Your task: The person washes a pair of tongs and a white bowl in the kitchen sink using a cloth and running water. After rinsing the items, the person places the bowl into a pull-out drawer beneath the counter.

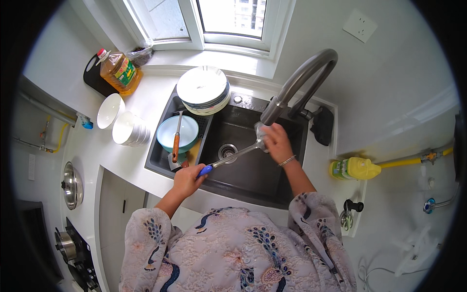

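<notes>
Over the dark sink (248,180), my left hand (188,179) is closed round the blue handle of a long metal cooking utensil (238,154), which slants up to the right. My right hand (277,142), slightly blurred, has its fingers curled on the utensil's head, right below the faucet spout (274,111). That head is partly hidden and its exact shape is unclear. In the small left basin stands a light blue bowl (165,130). A metal utensil with a wooden handle (176,141) lies across the bowl.
Stacked plates (202,85) rest at the sink's back left. White bowls (127,129), an oil jug (120,73) and a metal lid (73,185) are on the left counter. On the right are a dark cloth (322,125), a yellow-capped bottle (354,168) and scissors (346,220).
</notes>
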A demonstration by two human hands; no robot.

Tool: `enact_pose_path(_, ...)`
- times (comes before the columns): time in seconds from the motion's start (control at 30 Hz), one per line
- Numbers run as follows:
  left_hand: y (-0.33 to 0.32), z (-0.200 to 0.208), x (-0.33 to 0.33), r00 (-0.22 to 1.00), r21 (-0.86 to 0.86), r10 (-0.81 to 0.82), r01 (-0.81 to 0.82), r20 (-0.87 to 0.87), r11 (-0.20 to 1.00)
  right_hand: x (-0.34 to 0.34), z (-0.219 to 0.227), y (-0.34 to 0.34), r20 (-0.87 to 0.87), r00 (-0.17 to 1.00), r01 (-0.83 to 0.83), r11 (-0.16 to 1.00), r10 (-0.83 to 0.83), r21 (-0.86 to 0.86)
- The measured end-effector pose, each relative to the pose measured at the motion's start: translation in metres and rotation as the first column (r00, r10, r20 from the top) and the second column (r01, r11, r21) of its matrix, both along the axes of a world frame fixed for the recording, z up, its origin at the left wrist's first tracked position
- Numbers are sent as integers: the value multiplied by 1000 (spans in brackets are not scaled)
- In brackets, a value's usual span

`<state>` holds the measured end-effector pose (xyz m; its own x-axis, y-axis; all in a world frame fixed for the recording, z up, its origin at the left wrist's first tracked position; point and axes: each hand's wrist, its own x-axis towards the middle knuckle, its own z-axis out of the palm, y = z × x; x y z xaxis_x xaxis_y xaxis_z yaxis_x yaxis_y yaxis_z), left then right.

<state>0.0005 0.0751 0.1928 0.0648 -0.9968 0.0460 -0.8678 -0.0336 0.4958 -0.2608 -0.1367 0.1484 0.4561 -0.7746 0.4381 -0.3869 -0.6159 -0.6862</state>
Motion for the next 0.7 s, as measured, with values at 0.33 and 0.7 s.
enact_pose_path(0.33, 11, -18, -16, 999, -23, -25, 26, 33, 999, -7, -40, -44, 167, 972, -13, 671, -165, 741)
enact_pose_path(0.7, 33, -73, -26, 775, 219, 211, -95, -596, 971, 14, -33, 9, -20, 998, 56, 998, -56, 3)
